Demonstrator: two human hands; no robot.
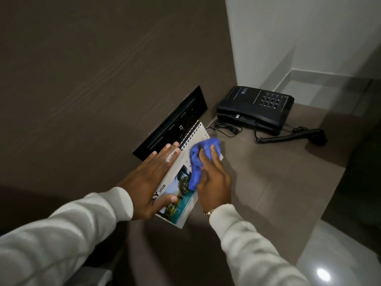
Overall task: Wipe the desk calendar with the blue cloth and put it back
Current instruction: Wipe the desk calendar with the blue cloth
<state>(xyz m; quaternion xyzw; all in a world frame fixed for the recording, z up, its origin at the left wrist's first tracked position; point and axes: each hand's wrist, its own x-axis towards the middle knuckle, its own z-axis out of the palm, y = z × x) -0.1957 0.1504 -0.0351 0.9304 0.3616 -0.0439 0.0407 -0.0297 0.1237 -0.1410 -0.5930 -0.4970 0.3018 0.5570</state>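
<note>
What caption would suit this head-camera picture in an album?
A person's left hand holds a spiral-bound desk calendar while the right hand wipes it with a blue cloth, beside a black telephone.

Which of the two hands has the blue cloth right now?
The right hand: it grips the bunched blue cloth against the desk calendar; the left hand only holds the calendar.

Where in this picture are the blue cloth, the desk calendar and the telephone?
blue cloth point(195, 162): head view, on its bunched middle.
desk calendar point(182, 179): head view, on the palm-tree photo of its front page.
telephone point(255, 104): head view, on the top of its black body.
</note>
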